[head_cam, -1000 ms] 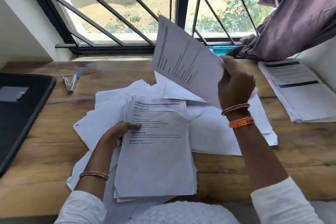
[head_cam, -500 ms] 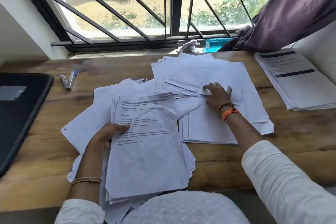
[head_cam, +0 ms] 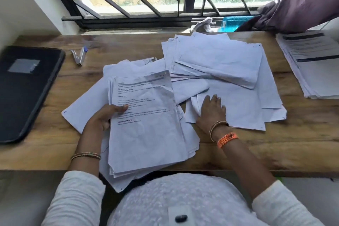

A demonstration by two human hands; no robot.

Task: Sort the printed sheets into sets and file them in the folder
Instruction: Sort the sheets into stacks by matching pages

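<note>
My left hand [head_cam: 104, 117] grips the left edge of a thick stack of printed sheets [head_cam: 148, 130], thumb on the top page, which faces up with text. Loose face-down sheets [head_cam: 238, 71] lie spread over the middle of the wooden desk [head_cam: 302, 134]. My right hand [head_cam: 211, 110] rests flat with fingers spread on one of these blank-sided sheets, to the right of the held stack. A black folder [head_cam: 23, 88] lies shut at the desk's left edge. A neat pile of sorted printed pages [head_cam: 315, 66] sits at the far right.
A stapler with a blue end [head_cam: 79, 56] lies near the folder's far corner. On the window sill stand a crumpled white cloth [head_cam: 202, 24] and a blue object [head_cam: 233, 22]. A purple curtain [head_cam: 302, 2] hangs at the upper right.
My right hand put down the sheet it held up, laying it on the face-down pile, then slid back toward me and now lies flat on the papers. The left hand kept its hold.
</note>
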